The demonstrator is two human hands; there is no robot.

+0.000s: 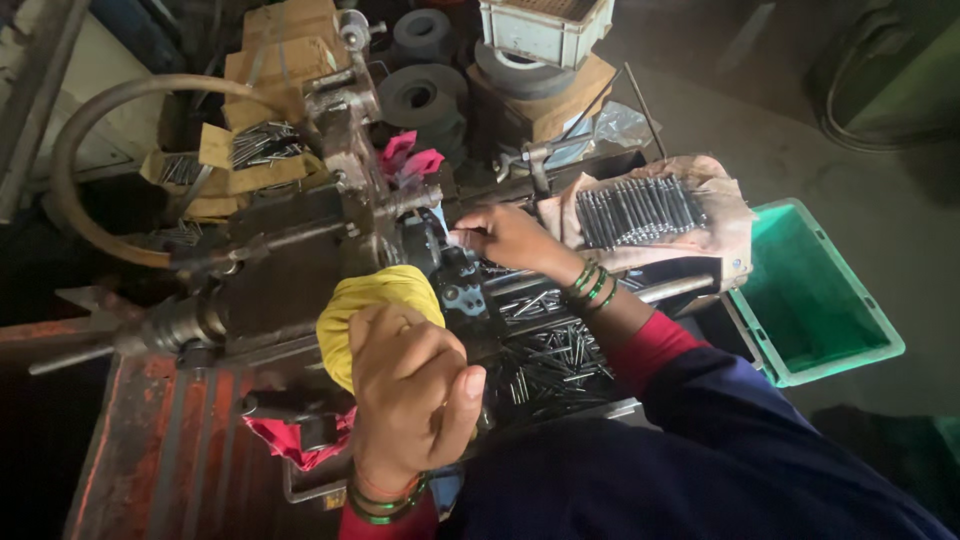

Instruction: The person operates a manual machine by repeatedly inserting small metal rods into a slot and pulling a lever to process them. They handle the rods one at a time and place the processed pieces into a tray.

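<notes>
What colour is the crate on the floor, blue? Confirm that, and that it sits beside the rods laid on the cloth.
Not blue: the head view shows the crate is green. The rest holds: it sits on the floor beside the rods laid on the cloth.

1. Green rectangular plastic crate (812, 300), open top, stands on the floor at right.
2. Row of dark metal rods (638, 210) lies side by side on a brownish crumpled cloth (725, 235), just beside the crate.
3. Black round grinding wheels (425, 95) stacked at top centre.
4. Pale plastic lattice crate (545, 30) sits on a brown cardboard box (560, 105).
5. Curved grey hose (95, 130) arcs at upper left.
6. Open cardboard carton of thin metal pins (262, 145) behind it.
</notes>
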